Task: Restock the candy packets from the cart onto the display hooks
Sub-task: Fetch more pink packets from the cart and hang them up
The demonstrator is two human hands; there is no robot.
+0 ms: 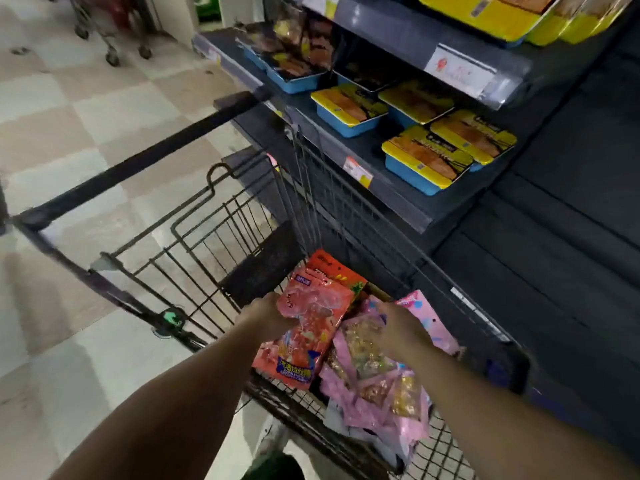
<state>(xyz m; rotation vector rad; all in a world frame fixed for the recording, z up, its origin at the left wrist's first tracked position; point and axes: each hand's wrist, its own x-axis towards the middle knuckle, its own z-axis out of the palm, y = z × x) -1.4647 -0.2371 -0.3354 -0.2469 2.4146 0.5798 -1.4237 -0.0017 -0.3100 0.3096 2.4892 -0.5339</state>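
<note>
Left hand: the left hand [268, 311] reaches into the cart's basket and grips the upper left edge of a red candy packet [308, 327]; fingers are curled around the packet's edge and mostly hidden behind it.
Red candy packet: held tilted over the basket, its top toward the shelves, its lower end with blue lettering nearest the camera; more red packets [332, 268] lie beneath and beyond it.
Right hand: the right hand [403, 327] rests palm down on the heap of pink candy packets [377, 386]; the fingers are bent over one packet, but whether they pinch it cannot be told.
Pink candy packets: piled in the right part of the basket, just beside the red ones and touching them.
Cart: a black wire cart [221, 233] stands against the shelving, its dark handle bar [138, 161] running across the left of the view.
Shelves: dark shelves [391, 168] on the right carry blue and yellow trays [426, 161].
Floor: pale checkered tiles [69, 116] on the left.
</note>
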